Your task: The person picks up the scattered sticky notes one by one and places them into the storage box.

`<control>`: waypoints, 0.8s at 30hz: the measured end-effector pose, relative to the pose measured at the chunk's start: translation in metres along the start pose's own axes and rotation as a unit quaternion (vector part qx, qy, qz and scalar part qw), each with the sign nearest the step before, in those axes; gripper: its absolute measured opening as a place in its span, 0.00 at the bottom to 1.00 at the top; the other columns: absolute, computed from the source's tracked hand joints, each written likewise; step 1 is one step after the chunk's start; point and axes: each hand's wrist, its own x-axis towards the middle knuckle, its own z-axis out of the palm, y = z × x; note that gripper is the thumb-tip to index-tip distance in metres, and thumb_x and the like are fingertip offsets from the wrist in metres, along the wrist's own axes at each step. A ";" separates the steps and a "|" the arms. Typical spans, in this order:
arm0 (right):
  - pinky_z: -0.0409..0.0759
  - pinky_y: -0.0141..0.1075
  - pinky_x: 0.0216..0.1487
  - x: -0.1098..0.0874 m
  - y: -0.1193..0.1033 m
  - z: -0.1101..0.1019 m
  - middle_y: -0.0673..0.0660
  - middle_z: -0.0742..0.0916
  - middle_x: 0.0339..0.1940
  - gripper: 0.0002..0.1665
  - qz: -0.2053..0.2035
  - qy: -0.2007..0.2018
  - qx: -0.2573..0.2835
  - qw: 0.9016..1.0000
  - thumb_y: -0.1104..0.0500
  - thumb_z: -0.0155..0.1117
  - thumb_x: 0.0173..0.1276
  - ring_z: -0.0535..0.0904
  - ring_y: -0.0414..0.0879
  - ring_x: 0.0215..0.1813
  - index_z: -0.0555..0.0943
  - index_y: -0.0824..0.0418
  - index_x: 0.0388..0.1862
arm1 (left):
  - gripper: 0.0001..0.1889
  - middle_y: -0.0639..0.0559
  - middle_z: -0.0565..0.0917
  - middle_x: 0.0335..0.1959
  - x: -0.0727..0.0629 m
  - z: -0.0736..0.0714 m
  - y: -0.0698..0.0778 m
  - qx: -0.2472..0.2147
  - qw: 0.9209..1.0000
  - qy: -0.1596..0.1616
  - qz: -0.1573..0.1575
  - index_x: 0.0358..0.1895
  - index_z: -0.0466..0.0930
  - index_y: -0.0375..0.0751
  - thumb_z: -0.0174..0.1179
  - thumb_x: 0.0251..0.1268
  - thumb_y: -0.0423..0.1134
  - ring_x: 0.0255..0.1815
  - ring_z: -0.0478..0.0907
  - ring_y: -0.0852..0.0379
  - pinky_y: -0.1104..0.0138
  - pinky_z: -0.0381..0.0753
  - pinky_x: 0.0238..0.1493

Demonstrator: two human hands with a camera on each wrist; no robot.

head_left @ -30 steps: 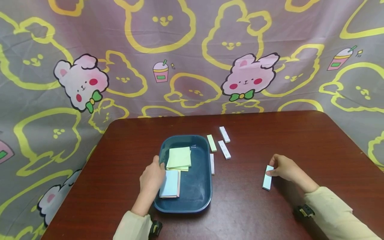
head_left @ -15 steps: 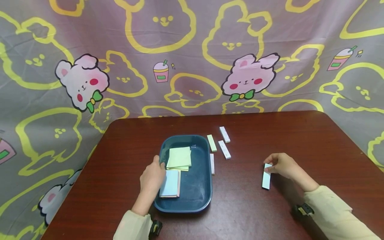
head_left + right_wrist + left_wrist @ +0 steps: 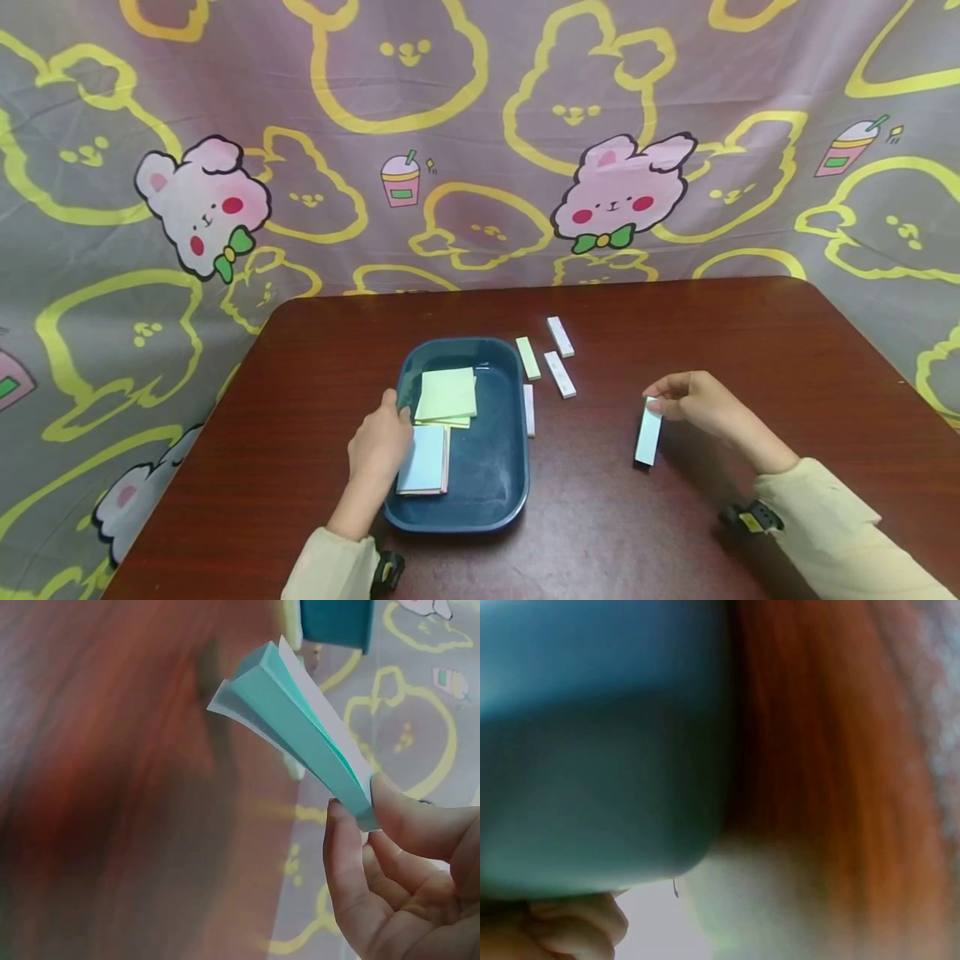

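Note:
My right hand (image 3: 708, 410) pinches a narrow light-blue sticky note pad (image 3: 649, 433) by its far end, held over the table. In the right wrist view thumb and fingertips hold the mint-looking pad (image 3: 300, 724), whose outer sheets splay apart. With the left hand (image 3: 380, 446) I hold the left wall of a dark blue plastic tray (image 3: 491, 454); part of that hand shows at the tray's edge in the left wrist view. Inside the tray lie light-green square sticky notes (image 3: 447, 393) and, nearer me, a stack of notes topped with light blue (image 3: 423, 460).
To the right of the tray lie a narrow pale-green pad (image 3: 528, 358) and narrow whitish pads (image 3: 560, 336), (image 3: 559, 374); another whitish pad (image 3: 529, 410) sits close against the tray's right side. A patterned cloth (image 3: 465, 150) hangs behind the brown table (image 3: 585, 500).
My right hand has lifted the light-blue pad and carried it a little to the left and away from me. The left hand and the tray have stayed in place.

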 end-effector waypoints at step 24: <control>0.79 0.39 0.39 0.021 -0.107 0.049 0.60 0.86 0.35 0.13 -0.056 -0.024 0.080 0.995 0.59 0.66 0.62 0.78 0.46 0.36 0.84 0.67 0.42 | 0.24 0.30 0.81 0.47 0.001 0.000 0.000 0.001 1.000 -0.004 -0.001 0.67 0.61 0.34 0.46 0.73 0.41 0.33 0.81 0.43 0.50 0.77 0.35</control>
